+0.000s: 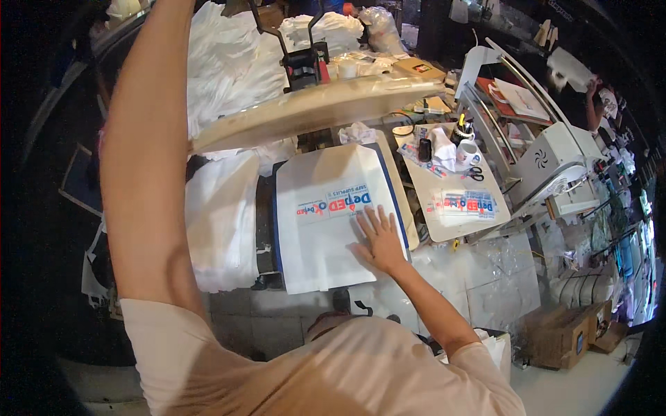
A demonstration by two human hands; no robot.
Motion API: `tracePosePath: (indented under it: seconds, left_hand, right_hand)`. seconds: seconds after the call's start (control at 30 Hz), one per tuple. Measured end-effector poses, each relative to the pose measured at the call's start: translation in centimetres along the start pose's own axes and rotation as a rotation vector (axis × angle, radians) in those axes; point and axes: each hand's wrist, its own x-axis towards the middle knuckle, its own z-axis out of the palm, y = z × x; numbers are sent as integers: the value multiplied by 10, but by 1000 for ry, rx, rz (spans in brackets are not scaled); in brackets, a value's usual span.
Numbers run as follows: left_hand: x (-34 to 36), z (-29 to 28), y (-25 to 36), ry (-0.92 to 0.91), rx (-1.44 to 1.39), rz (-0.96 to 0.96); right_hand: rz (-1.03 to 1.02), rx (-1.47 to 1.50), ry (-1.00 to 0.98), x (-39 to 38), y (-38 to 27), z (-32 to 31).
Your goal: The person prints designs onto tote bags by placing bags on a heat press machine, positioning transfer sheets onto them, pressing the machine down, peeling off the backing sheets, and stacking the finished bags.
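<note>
A white cloth piece (326,253), which looks like a flat bag, lies on the dark-blue-edged lower bed (277,229) of a heat press. Red and blue lettering on a transfer print (334,202) spans its upper half. My right hand (380,243) rests flat on the cloth, fingers spread, by the print's lower right corner. Behind the bed, the press's pale upper plate (312,107) is raised, with a black handle frame (304,62) on top. My left arm (149,159) stretches up past the top edge of the view, so the left hand is out of sight.
White cloth pieces (225,229) are stacked left of the bed; a bigger pile (229,69) stands behind. On a board to the right lie printed transfer sheets (461,204), scissors (474,173) and a mug (467,151). Beyond are a white machine (551,163), cardboard boxes (558,336) and another person (602,104).
</note>
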Motion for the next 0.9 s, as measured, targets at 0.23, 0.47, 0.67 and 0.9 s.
tracePosePath:
  seconds: [0.23, 0.47, 0.67, 0.9]
  left_hand:
    - [-20, -8, 5, -50, 210, 71]
    - [-193, -37, 100, -685, 202, 61]
    - [-445, -131, -142, -949, 670, -560]
    - [-491, -127, -161, -668, 916, -504]
  right_hand:
    - [100, -143, -78, -6, 13, 30]
    - [154, -142, -67, -12, 21, 24]
    - [117, -31, -144, -3, 7, 21]
    - [94, 83, 29, -11, 52, 13]
